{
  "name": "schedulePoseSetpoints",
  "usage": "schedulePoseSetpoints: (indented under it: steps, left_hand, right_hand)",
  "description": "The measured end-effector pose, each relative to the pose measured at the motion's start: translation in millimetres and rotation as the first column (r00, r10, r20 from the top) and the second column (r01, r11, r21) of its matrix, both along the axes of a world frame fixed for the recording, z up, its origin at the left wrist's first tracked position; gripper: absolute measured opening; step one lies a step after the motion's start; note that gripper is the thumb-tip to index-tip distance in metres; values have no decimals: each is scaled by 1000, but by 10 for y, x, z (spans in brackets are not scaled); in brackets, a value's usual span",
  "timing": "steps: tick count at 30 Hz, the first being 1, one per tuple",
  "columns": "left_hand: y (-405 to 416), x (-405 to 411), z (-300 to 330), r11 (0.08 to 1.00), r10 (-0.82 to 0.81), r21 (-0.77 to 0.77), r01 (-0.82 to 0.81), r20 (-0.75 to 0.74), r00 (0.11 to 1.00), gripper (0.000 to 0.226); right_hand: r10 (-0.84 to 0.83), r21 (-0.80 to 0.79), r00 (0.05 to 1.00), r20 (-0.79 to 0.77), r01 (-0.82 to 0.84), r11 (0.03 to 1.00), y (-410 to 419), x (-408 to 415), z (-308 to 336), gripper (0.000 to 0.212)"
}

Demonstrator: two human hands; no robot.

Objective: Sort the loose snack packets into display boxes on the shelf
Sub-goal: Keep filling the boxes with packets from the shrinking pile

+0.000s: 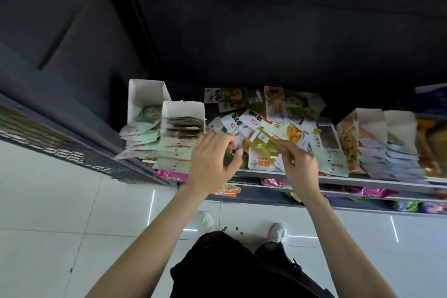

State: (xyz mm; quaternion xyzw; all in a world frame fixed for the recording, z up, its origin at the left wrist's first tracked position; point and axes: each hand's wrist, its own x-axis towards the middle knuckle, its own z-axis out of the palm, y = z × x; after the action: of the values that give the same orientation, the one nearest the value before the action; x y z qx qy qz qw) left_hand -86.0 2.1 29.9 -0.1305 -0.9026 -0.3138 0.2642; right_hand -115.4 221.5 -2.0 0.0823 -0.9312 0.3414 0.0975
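A heap of loose snack packets (pixel 263 116) lies in the middle of the shelf (pixel 338 179). My right hand (pixel 298 163) pinches a gold-yellow packet (pixel 262 144) above the heap's front. My left hand (pixel 210 161) is curled at the heap's left edge, its fingertips around a small green packet (pixel 228 156) that is mostly hidden. Two white display boxes (pixel 180 116) with green-white packets stand at the left. Further white boxes (pixel 372 138) with orange and pale packets stand at the right.
A dark shelf board hangs overhead. Lower shelves (pixel 362 201) hold pink, purple and green packets. A dark grille panel (pixel 72 147) runs along the left. White floor tiles lie below, with my two white shoes (pixel 206 221) and small dark bits on the floor.
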Motion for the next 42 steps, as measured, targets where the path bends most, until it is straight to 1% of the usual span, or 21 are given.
schedulePoseSetpoints:
  steps: [1, 3, 5, 6, 8, 10, 13, 17, 20, 21, 22, 23, 25, 27, 29, 31, 33, 37, 39, 40, 42]
  left_hand:
    - [185, -1, -61, 999, -45, 14, 44, 58, 997, 10]
    - [546, -50, -220, 996, -88, 47, 78, 278, 956, 12]
    - [878, -133, -398, 995, -87, 89, 47, 518, 851, 18]
    - [1034, -177, -497, 994, -85, 104, 28, 600, 796, 23]
    - [1319, -272, -625, 996, -62, 84, 5, 689, 722, 33]
    - [1561, -369, -695, 999, -17, 35, -13, 730, 683, 41]
    - [1818, -538, -777, 992, 77, -1, -127, 800, 595, 47]
    - [2043, -742, -877, 948, 179, -2, -319, 831, 526, 45]
    - [2134, -835, -926, 894, 232, 6, -449, 850, 473, 44]
    - [2152, -854, -955, 888, 229, 9, -460, 858, 459, 42]
    - [2170, -862, -974, 892, 233, -3, -453, 860, 454, 40]
    - [2193, -868, -985, 907, 253, -53, -419, 862, 439, 40]
    - [2238, -871, -996, 924, 329, -196, -327, 842, 426, 47]
    - [2257, -871, -991, 914, 397, -309, -264, 818, 417, 54]
    - [2252, -868, -1006, 908, 414, -342, -243, 817, 401, 54]
    - [2237, -861, -1030, 921, 380, -301, -249, 839, 390, 46]
    - [2219, -841, -1016, 940, 308, -214, -266, 867, 391, 34]
    - [2059, -735, -852, 952, 152, -21, -306, 899, 412, 29]
    - [1887, -634, -746, 928, 89, 77, -364, 904, 418, 26]
    - [1786, -571, -694, 900, 58, 134, -414, 905, 421, 23]
    - [1587, -427, -591, 810, 0, 247, -531, 907, 422, 14]
  right_hand:
    - [-33, 35, 999, 24, 32, 999, 220, 70, -57, 27]
    - [-99, 97, 990, 104, 89, 991, 641, 145, -160, 28]
    - [-176, 188, 959, 222, 135, 973, 988, 138, -256, 31]
    - [-191, 243, 942, 275, 125, 962, 1124, 114, -306, 34]
    - [-169, 322, 918, 358, 49, 946, 1322, 35, -397, 41]
    - [-121, 356, 901, 417, -40, 934, 1423, -76, -442, 47]
    - [-42, 375, 868, 494, -169, 912, 1439, -219, -483, 54]
    - [-3, 401, 823, 568, -274, 874, 1423, -261, -570, 53]
    - [26, 409, 830, 557, -301, 861, 1486, -250, -619, 53]
    - [36, 411, 833, 552, -309, 858, 1504, -248, -621, 53]
    - [45, 411, 836, 547, -315, 856, 1514, -250, -620, 53]
    - [49, 408, 838, 543, -314, 857, 1518, -252, -613, 52]
    - [47, 396, 839, 542, -304, 867, 1514, -253, -596, 51]
    - [50, 396, 842, 536, -304, 867, 1499, -247, -584, 51]
    - [55, 395, 844, 533, -306, 866, 1489, -236, -571, 52]
    - [57, 390, 842, 536, -307, 868, 1485, -237, -562, 52]
    - [58, 390, 837, 544, -313, 866, 1489, -243, -547, 52]
    - [47, 375, 825, 563, -306, 875, 1501, -241, -562, 52]
    - [47, 358, 822, 568, -298, 885, 1499, -251, -555, 50]
    - [45, 347, 820, 570, -290, 892, 1493, -260, -536, 48]
    - [40, 314, 825, 563, -259, 913, 1473, -264, -507, 48]
